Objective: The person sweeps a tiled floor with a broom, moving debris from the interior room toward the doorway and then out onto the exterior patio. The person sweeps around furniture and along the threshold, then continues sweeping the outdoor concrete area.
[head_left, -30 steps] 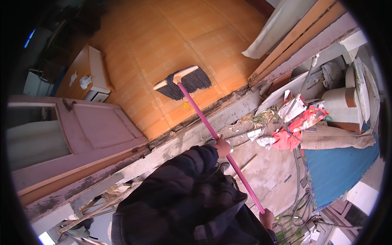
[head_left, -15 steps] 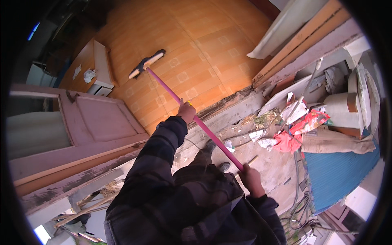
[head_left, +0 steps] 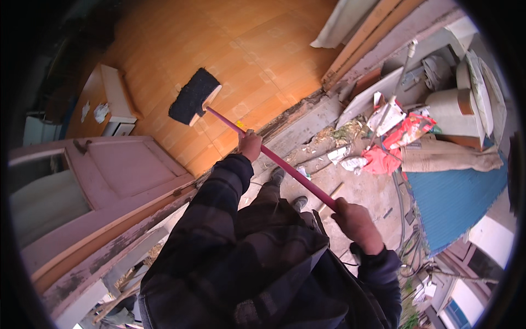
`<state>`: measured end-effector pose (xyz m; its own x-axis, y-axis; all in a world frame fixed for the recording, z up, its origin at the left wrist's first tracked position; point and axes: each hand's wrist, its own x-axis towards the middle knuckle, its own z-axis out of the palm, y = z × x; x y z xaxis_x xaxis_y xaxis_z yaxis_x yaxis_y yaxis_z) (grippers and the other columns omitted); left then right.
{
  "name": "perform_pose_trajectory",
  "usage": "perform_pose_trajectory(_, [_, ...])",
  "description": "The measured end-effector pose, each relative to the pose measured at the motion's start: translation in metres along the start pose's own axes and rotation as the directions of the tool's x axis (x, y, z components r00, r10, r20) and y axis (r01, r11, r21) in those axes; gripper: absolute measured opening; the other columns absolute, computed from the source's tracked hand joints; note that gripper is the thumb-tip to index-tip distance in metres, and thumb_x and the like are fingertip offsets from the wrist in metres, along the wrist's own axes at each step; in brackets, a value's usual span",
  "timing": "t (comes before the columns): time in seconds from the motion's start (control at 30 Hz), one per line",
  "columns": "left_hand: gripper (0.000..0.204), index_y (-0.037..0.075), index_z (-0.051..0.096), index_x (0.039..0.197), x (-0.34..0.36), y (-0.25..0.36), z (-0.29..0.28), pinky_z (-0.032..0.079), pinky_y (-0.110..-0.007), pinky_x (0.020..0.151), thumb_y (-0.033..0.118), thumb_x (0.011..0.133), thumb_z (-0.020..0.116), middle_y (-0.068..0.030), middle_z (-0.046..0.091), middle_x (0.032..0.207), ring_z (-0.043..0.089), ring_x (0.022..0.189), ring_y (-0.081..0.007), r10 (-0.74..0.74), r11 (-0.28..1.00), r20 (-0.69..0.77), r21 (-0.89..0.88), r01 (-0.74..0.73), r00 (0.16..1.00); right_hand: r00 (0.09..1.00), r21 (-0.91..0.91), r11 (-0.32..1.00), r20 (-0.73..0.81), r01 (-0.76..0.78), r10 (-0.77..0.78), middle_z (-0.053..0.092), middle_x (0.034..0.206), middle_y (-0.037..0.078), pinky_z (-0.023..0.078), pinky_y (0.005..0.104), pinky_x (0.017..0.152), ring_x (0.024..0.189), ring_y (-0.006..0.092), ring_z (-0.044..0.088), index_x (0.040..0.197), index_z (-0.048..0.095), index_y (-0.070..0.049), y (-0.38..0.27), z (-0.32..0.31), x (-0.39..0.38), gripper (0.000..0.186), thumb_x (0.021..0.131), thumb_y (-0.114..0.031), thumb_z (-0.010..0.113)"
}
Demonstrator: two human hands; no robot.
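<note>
Orange floor (head_left: pixel 263 38) — two hands (head_left: pixel 250 146) (head_left: pixel 359 226) hold one broom (head_left: pixel 287 169).

Orange tiles (head_left: pixel 274 41) cover the floor of a room that darkens toward the far left, where a wooden cabinet (head_left: pixel 90 94) stands near a faded pink door (head_left: pixel 129 170) with a pane (head_left: pixel 46 203), while a white curtain (head_left: pixel 342 22) hangs beside the wooden frame (head_left: pixel 359 46) at right. A worn, crumbling sill (head_left: pixel 304 125) separates the tiles from paler, brighter concrete (head_left: pixel 368 219) strewn with scraps, where a cream seat (head_left: pixel 448 109) stands amid clutter and a blue ribbed sheet (head_left: pixel 455 203) lies near looped cables (head_left: pixel 415 248).
</note>
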<state>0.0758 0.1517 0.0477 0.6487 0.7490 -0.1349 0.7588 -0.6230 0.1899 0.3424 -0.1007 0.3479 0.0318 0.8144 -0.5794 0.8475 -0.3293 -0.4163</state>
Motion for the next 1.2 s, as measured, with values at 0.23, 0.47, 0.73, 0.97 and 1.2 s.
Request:
perform_pose_trajectory(0.23, [0.006,0.015,0.069,0.083,0.016,0.077,0.012,0.035,-0.055,0.094,0.016,0.077,0.068,-0.0074,0.065,0.086,0.060,0.101,-0.0293,0.138,0.986,0.123,-0.110,-0.125,0.983,0.978,-0.055,0.981,-0.101,-0.186,0.180,0.066,0.075,0.017,0.051,0.0487,0.064,0.074,0.0403,0.066,0.099,0.061,-0.009,0.021,-0.075,-0.104,0.022,0.081,-0.015,0.074])
perform_pose_trajectory(0.47, [0.015,0.017,0.070,0.090,0.037,0.185,0.003,0.028,-0.061,0.106,0.014,0.075,0.070,-0.0054,0.070,0.092,0.061,0.105,-0.0306,0.326,0.919,0.156,-0.285,-0.273,0.933,0.897,0.036,0.920,-0.208,-0.391,0.390,0.065,0.078,0.019,0.049,0.0438,0.063,0.073,0.0384,0.066,0.104,0.064,-0.006,0.020,-0.103,-0.180,0.030,0.075,-0.004,0.075])
perform_pose_trajectory(0.73, [0.031,0.011,0.065,0.110,0.052,0.287,-0.017,0.025,-0.063,0.108,0.011,0.079,0.067,-0.0109,0.069,0.102,0.059,0.112,-0.0311,0.421,0.841,0.058,-0.400,-0.365,0.905,0.801,0.097,0.835,-0.241,-0.542,0.548,0.059,0.073,0.020,0.046,0.0389,0.062,0.063,0.0333,0.058,0.109,0.065,-0.003,0.019,-0.120,-0.252,0.033,0.076,-0.002,0.069])
perform_pose_trajectory(0.97, [0.015,0.011,0.071,0.090,0.037,0.295,-0.011,0.030,-0.059,0.105,0.021,0.079,0.070,-0.0097,0.068,0.092,0.063,0.103,-0.0309,0.417,0.824,0.070,-0.449,-0.344,0.906,0.788,0.265,0.867,-0.365,-0.422,0.495,0.065,0.076,0.010,0.049,0.0295,0.064,0.067,0.0173,0.061,0.114,0.067,0.006,0.065,-0.115,-0.265,0.043,0.071,0.007,0.071])
perform_pose_trajectory(1.2, [0.013,0.016,0.071,0.085,0.011,0.274,0.000,0.036,-0.056,0.096,0.027,0.079,0.071,-0.0072,0.069,0.090,0.063,0.100,-0.0303,0.280,0.873,0.039,-0.426,-0.238,0.959,0.860,0.196,0.903,-0.281,-0.383,0.426,0.068,0.077,0.010,0.048,0.0265,0.063,0.068,0.0117,0.061,0.116,0.070,0.005,0.073,-0.115,-0.260,0.048,0.069,0.010,0.076])
